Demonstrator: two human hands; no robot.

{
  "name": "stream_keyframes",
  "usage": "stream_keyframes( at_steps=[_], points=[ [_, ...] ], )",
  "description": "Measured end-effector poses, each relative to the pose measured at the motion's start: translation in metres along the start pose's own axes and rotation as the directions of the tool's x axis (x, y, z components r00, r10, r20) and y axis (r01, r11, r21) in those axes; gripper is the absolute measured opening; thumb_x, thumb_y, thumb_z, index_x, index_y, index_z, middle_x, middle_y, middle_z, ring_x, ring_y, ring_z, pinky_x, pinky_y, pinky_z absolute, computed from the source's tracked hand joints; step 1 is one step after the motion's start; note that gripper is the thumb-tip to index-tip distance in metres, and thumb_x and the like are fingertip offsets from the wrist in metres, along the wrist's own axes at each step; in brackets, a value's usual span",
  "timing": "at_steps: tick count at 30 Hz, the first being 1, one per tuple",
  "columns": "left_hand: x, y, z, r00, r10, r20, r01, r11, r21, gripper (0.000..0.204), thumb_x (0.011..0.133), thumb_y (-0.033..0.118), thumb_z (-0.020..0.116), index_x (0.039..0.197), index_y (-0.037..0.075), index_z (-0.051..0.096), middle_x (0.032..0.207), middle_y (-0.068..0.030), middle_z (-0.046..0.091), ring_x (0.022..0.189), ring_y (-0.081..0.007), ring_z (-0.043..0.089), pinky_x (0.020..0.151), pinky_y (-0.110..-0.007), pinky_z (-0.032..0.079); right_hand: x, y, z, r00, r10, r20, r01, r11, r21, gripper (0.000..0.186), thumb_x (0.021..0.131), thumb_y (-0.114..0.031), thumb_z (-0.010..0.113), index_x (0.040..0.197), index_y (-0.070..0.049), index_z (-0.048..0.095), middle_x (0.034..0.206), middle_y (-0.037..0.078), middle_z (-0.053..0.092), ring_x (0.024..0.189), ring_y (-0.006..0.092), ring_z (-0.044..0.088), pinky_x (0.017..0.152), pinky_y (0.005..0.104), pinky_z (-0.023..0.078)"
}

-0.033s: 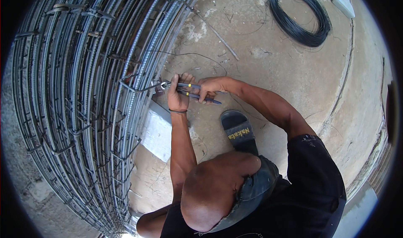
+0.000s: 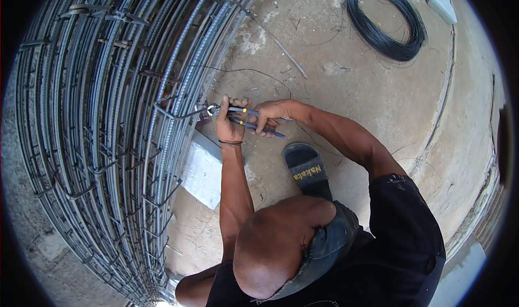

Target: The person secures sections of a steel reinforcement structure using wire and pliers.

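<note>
From my end I see a black shirt (image 2: pixel 389 253) — its short right sleeve (image 2: pixel 397 204) smudged pale near the hem — frayed blue denim (image 2: pixel 336 235), a dark band (image 2: pixel 231 143) around the left wrist (image 2: pixel 230 136), and a black sandal (image 2: pixel 300 154) with yellow lettering (image 2: pixel 307 172).

Left hand (image 2: pixel 226 124) around dark-handled pliers (image 2: pixel 250 124) near their head, right hand (image 2: pixel 270 114) gripping the handles, just beside bundled ribbed rebar (image 2: pixel 108 117). Black sandal (image 2: pixel 308 169) on concrete floor (image 2: pixel 324 85); coil of dark wire (image 2: pixel 417 34) well apart, upper right.

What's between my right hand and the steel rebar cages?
In the head view, your left hand and the front of the blue-handled pliers lie there.
</note>
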State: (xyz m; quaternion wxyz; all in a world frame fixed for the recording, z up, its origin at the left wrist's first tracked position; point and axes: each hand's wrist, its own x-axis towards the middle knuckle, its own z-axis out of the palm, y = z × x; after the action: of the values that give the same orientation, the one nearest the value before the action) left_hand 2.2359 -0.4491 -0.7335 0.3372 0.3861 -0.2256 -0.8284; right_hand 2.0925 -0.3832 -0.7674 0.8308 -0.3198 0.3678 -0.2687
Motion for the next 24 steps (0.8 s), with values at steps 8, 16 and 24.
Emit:
stream_keyframes(
  at_steps=[8,16,24],
  points=[
    [0.014,-0.008,0.017,0.972,0.107,-0.207,-0.136,0.982,-0.13,0.029,0.085,0.024,0.061,0.068,0.012,0.04,0.054,0.0006,0.033,0.049,-0.0166,0.04,0.056,-0.038,0.048,-0.038,-0.003,0.029,0.642,-0.665,-0.382,0.001,0.499,-0.867,0.037,0.081,-0.018,0.062,0.107,0.004,0.051,0.083,0.015,0.059,0.075,0.0303,0.061,0.065,0.0417,0.047],
    [0.012,-0.02,0.039,0.883,0.158,-0.443,-0.175,0.985,0.003,0.014,0.081,0.015,0.062,0.079,0.005,0.052,0.058,-0.001,0.042,0.05,-0.0149,0.045,0.057,-0.036,0.052,-0.014,0.031,0.049,0.347,-0.818,-0.458,-0.354,0.337,-0.872,0.034,0.081,-0.017,0.056,0.108,0.003,0.052,0.079,0.014,0.055,0.076,0.033,0.058,0.068,0.0474,0.046],
    [-0.019,-0.014,-0.002,0.997,0.046,-0.06,-0.046,0.999,0.003,0.016,0.083,0.018,0.064,0.093,0.007,0.058,0.082,-0.0087,0.063,0.083,-0.0237,0.063,0.083,-0.04,0.048,-0.022,0.005,0.039,0.911,-0.071,-0.407,-0.112,0.906,-0.408,0.026,0.086,-0.026,0.062,0.08,-0.001,0.058,0.062,0.008,0.055,0.053,0.0218,0.053,0.055,0.0355,0.048]
  ],
)
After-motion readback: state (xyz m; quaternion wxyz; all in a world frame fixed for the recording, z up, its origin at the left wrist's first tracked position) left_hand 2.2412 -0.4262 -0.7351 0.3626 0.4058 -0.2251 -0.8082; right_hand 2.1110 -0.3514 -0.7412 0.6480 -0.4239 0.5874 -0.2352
